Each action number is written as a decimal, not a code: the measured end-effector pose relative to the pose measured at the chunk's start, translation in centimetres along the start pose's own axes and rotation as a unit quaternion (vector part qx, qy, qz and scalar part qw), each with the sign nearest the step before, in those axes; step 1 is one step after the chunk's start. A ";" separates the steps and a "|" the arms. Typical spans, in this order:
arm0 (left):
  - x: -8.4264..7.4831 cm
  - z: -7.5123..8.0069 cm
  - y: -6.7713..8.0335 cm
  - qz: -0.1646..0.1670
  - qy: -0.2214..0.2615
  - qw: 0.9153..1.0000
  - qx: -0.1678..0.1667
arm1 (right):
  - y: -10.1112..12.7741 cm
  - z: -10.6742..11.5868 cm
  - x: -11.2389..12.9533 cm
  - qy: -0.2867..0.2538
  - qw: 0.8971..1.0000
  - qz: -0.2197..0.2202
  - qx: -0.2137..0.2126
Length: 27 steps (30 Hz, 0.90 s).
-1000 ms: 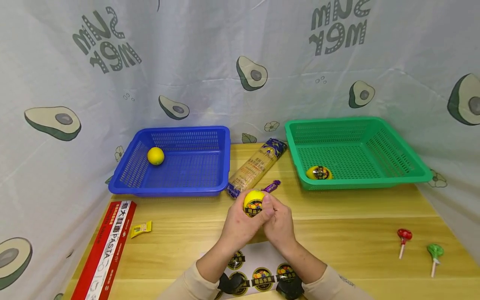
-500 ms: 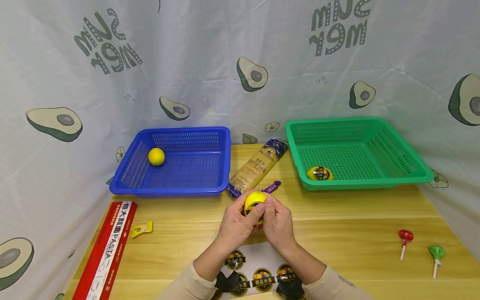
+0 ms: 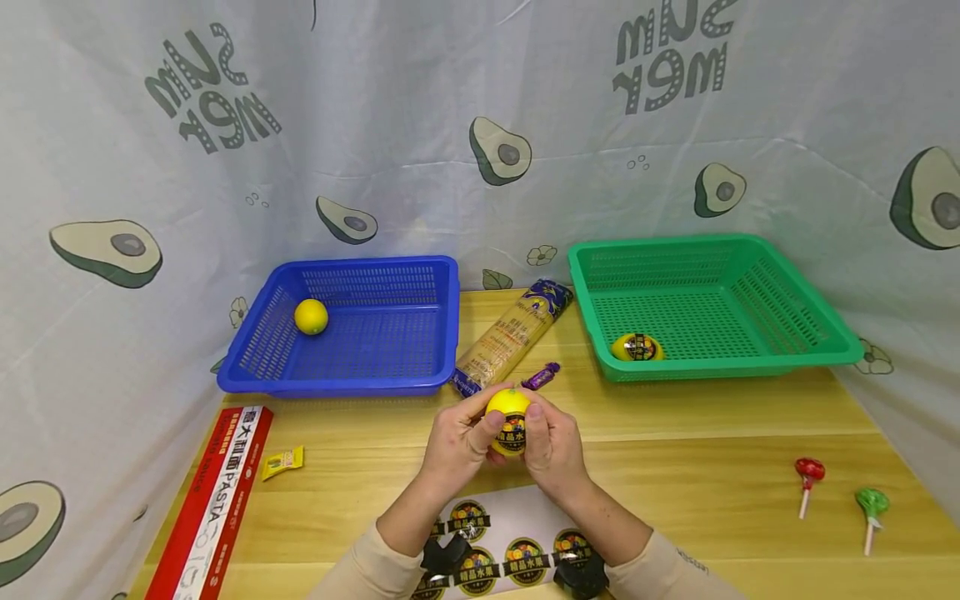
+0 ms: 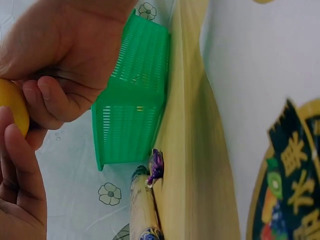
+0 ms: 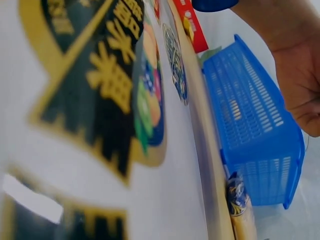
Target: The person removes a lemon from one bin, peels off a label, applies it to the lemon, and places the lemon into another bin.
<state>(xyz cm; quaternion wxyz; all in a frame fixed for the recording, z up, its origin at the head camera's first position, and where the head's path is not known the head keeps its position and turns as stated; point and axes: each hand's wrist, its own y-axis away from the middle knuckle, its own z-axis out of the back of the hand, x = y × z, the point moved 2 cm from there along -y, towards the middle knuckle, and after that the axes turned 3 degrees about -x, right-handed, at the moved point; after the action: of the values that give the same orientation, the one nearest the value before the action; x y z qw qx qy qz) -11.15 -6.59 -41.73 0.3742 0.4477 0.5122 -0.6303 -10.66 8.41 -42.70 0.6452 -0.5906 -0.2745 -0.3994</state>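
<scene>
Both hands hold one yellow lemon (image 3: pixel 508 414) above the wooden table (image 3: pixel 712 467), in front of the baskets. A round black-and-gold sticker (image 3: pixel 512 433) sits on its near side. My left hand (image 3: pixel 457 442) grips the lemon from the left with its thumb on the fruit. From the right, my right hand (image 3: pixel 551 446) grips it with curled fingers. In the left wrist view a sliver of the lemon (image 4: pixel 11 110) shows between fingers. A white sticker sheet (image 3: pixel 510 542) with several round labels lies under my wrists.
A blue basket (image 3: pixel 255 371) at the back left holds a plain lemon (image 3: pixel 311 317). A green basket (image 3: pixel 750 367) at the back right holds a stickered lemon (image 3: pixel 636 347). Between them lie a pasta pack (image 3: pixel 510 337) and purple candy (image 3: pixel 542 376). A red pasta box (image 3: pixel 217 500), yellow sachet (image 3: pixel 282 460) and two lollipops (image 3: pixel 808 475) also lie about.
The hands have turned the lemon and shifted slightly left; the sticker now faces me lower on the fruit, and the left thumb lies beside it rather than over it.
</scene>
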 end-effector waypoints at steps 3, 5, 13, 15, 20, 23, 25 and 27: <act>-0.1 0.3 -0.2 -0.005 -0.034 0.999 -0.011 | -0.1 0.1 -0.1 -0.001 1.000 -0.002 0.004; -0.3 0.6 -0.3 -0.003 -0.062 0.998 -0.026 | -0.2 0.1 -0.3 0.004 1.000 -0.003 0.006; -2.1 0.9 -0.4 0.007 -0.187 0.982 -0.025 | -0.9 0.6 -0.7 0.054 0.997 0.057 -0.021; -2.3 0.7 -0.4 0.008 -0.185 0.982 -0.025 | -1.0 0.7 -0.7 0.068 0.994 0.085 -0.026; -2.3 0.6 -0.5 -0.039 -0.149 0.988 -0.023 | -0.9 0.8 -0.5 0.076 0.989 0.124 -0.033; -2.0 0.9 -0.5 -0.081 -0.137 0.987 -0.014 | -0.8 0.8 -0.5 0.062 0.989 0.128 -0.031; -1.8 1.0 -0.5 -0.108 -0.136 0.985 -0.015 | -0.8 0.8 -0.6 0.047 0.990 0.127 -0.027; -1.6 1.1 -0.4 -0.129 -0.132 0.983 -0.019 | -0.7 0.7 -0.6 0.032 0.991 0.127 -0.023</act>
<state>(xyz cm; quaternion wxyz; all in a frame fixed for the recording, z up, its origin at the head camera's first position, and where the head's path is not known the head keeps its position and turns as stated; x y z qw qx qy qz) -11.26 -7.52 -40.04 0.3621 0.2838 0.5239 -0.7169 -11.52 9.27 -42.71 0.6852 -0.6223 -0.1673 -0.3394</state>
